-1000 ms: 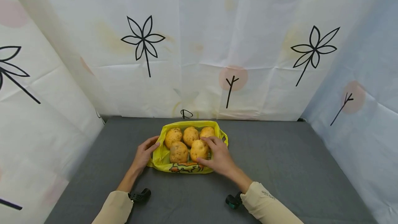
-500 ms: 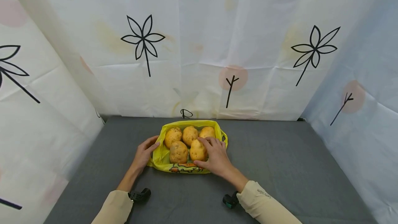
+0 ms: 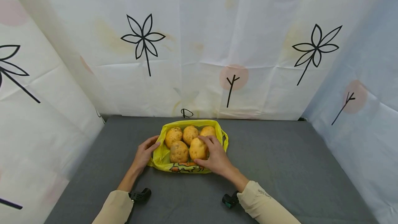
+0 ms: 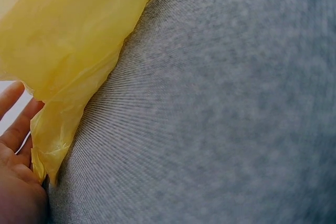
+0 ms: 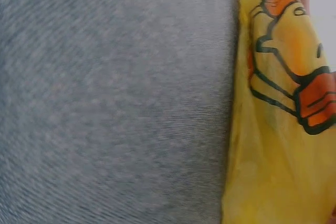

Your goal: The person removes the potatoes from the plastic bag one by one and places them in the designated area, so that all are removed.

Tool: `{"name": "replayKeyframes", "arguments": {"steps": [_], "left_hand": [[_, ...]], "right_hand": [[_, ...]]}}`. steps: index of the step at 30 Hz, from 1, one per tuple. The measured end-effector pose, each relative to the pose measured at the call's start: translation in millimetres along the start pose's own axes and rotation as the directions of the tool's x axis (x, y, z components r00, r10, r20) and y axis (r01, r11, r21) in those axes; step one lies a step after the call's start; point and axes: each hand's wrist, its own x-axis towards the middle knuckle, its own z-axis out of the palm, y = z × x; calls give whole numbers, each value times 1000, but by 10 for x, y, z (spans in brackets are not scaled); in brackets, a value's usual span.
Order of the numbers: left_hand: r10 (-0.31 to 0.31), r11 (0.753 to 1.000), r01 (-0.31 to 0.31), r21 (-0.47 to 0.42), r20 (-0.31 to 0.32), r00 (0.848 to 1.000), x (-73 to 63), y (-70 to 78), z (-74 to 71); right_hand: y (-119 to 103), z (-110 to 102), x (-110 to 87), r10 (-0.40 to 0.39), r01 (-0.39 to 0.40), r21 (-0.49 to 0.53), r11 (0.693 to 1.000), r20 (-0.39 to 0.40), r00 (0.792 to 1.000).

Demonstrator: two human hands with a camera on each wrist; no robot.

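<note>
A yellow plastic bag [image 3: 161,157] lies wide open on the table, with several potatoes inside. At the bag's left side my left hand [image 3: 145,152] grips the edge, thumb toward the opening. The left wrist view shows part of this hand [image 4: 16,166] against the thin yellow bag wall [image 4: 79,40]. My right hand [image 3: 217,157] has fingers and thumb round the front right potato [image 3: 198,149], which sits in the bag. Another potato [image 3: 179,152] is just left of it. In the right wrist view the printed bag front [image 5: 286,145] hides most of the right hand.
Behind the gripped potato are more potatoes, one at the back left [image 3: 173,136], one in the middle [image 3: 190,134] and one at the back right [image 3: 207,131]. A bag handle loop [image 3: 226,142] sticks out at right. Grey cloth [image 3: 280,168] covers the table; patterned curtains [image 3: 199,51] surround it.
My right hand has shifted slightly left, and its fingers and thumb now sit further over the front right potato. The left hand has stayed at the bag's edge.
</note>
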Motion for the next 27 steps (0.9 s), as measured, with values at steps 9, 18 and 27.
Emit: {"name": "replayKeyframes", "arguments": {"steps": [9,18,27], "left_hand": [[-7,1000,8,18,-24,1000,26,-86,-11],[1,1000,-1,32,-25,1000,28,-90,-19],[4,1000,-4,11,-10,1000,20,-64,1]], "right_hand": [[-25,-178,15,20,-7,182,983,-71,997],[130,-541,-19,66,-34,261,965,-114,991],[561,-931,-43,225,-197,257,946,-83,971]]}}
